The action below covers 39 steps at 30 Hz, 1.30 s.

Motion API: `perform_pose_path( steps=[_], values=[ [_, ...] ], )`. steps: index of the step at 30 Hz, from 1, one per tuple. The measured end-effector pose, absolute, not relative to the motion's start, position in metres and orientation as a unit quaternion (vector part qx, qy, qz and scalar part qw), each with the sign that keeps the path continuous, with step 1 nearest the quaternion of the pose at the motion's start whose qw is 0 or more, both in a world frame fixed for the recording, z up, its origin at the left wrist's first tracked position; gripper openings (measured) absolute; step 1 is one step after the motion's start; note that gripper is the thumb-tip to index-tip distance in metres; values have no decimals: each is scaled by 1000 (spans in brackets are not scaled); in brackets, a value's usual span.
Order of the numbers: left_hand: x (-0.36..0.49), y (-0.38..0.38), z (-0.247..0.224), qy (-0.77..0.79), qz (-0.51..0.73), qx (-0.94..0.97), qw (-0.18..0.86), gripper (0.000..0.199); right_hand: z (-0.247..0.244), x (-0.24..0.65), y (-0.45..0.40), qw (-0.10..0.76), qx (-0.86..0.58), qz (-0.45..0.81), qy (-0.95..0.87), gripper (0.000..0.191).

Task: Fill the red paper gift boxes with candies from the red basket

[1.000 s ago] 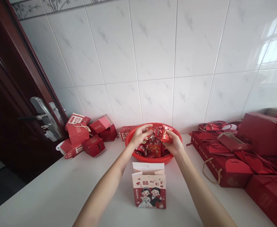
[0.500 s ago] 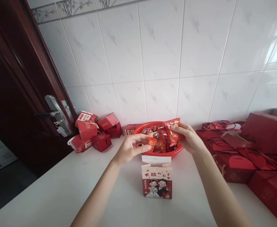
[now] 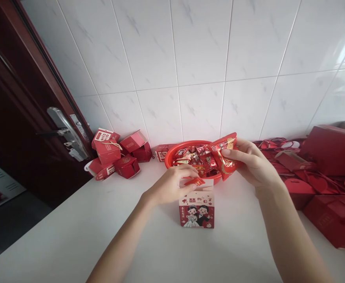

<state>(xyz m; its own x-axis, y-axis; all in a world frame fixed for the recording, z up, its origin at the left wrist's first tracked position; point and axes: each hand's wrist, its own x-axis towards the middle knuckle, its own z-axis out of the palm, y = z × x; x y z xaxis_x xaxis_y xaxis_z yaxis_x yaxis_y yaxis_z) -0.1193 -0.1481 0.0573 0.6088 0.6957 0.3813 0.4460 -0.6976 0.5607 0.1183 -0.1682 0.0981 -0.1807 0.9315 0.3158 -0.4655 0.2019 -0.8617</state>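
A small red-and-white gift box [image 3: 196, 212] with a cartoon bride and groom stands upright on the white table, its top open. Over that opening is my left hand [image 3: 172, 182], closed on a small orange-red candy packet [image 3: 195, 181]. My right hand [image 3: 253, 163] grips a larger glossy red snack packet [image 3: 225, 155] with gold print, held above the right rim of a red plastic basket [image 3: 168, 159]. Inside the basket lie several red-wrapped sweets [image 3: 197, 161]. The fingertips of my left hand partly hide the packet and the box's top edge.
Several folded red boxes [image 3: 110, 151] are heaped at the left by the door [image 3: 22, 98]. Many more red boxes [image 3: 331, 153] with handles are piled at the right. A tiled wall [image 3: 202, 51] rises behind the table [image 3: 172, 255].
My left hand has lowered its candy packet from in front of the basket to the box's opening. My right hand has moved right with the larger packet, and the view has tilted down.
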Motion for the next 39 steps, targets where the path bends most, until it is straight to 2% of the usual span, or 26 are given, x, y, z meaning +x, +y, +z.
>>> perform_pose_path(
  steps=[5, 12, 17, 21, 26, 31, 39],
  values=[
    [-122, -144, 55, 335, 289, 864, 238, 22, 99, 118, -168, 596, -245, 593, -483, 19],
    [-124, -138, 53, 355, 253, 861, 261, 17, 95, 123, -164, 554, -245, 580, -544, 21],
    [-123, -138, 56, 372, 225, 840, 325, 38, 88, 121, -160, 495, -275, 542, -621, 20],
    [-123, -140, 59, 348, 218, 832, 374, 51, 85, 109, -158, 457, -304, 492, -676, 9],
    [-123, -138, 56, 351, 211, 835, 367, 47, 78, 99, -156, 440, -312, 445, -715, 7],
    [-123, -137, 56, 337, 207, 837, 379, 58, 77, 97, -155, 445, -319, 395, -737, 9],
    [-121, -141, 59, 339, 186, 834, 395, 47, 78, 93, -158, 414, -331, 366, -765, 7]
  ],
)
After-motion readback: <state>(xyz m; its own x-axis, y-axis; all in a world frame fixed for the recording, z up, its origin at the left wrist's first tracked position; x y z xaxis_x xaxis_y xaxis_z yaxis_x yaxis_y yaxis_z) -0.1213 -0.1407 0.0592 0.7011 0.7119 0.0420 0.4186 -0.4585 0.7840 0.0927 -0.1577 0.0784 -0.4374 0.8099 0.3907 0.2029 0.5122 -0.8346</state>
